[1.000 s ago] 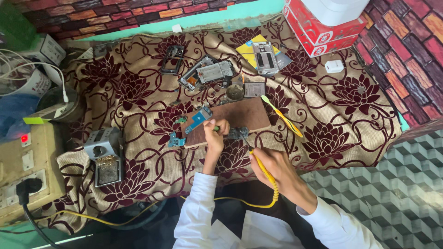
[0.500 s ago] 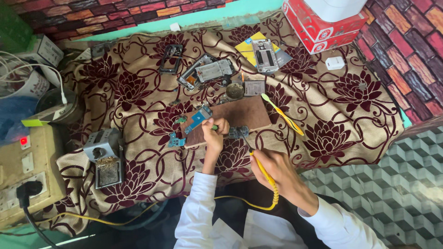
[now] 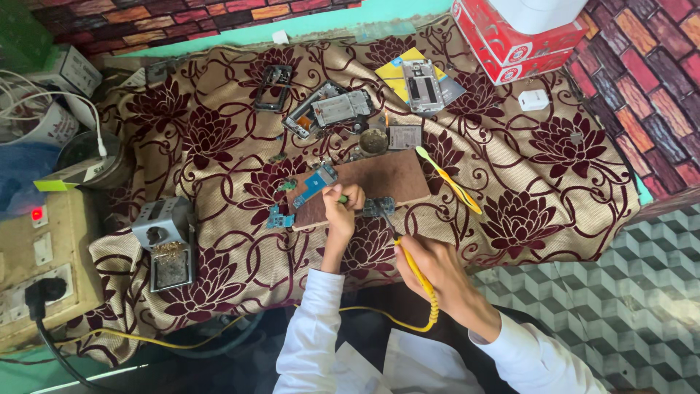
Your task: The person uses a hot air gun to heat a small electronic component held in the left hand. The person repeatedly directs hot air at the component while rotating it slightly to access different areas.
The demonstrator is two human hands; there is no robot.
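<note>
The head view looks straight down on a bench draped in a tan cloth [image 3: 525, 168] with dark red flowers. On it lies a brown wooden board [image 3: 386, 179], its long side running left to right.

The left hand [image 3: 343, 208] rests on the board's near edge, fingers curled together and pinching something small and green-tipped; what it is cannot be made out. Just to its right, at the board's near edge, sits a small dark circuit board [image 3: 379, 206], touching or almost touching the fingers.

The right hand [image 3: 437, 270] lies nearer the body and lower right of that part, wrapped tight around a yellow soldering iron [image 3: 415, 273]. The iron's long axis slants up and left, with its tip aimed at the small circuit board from below right. Its coiled yellow cord trails back toward the lap.

A blue circuit board [image 3: 315, 186] lies tilted at the board's left end, beyond the left hand. A yellow toothbrush [image 3: 448, 182] lies slantwise off the right end, well apart from both hands.
</note>
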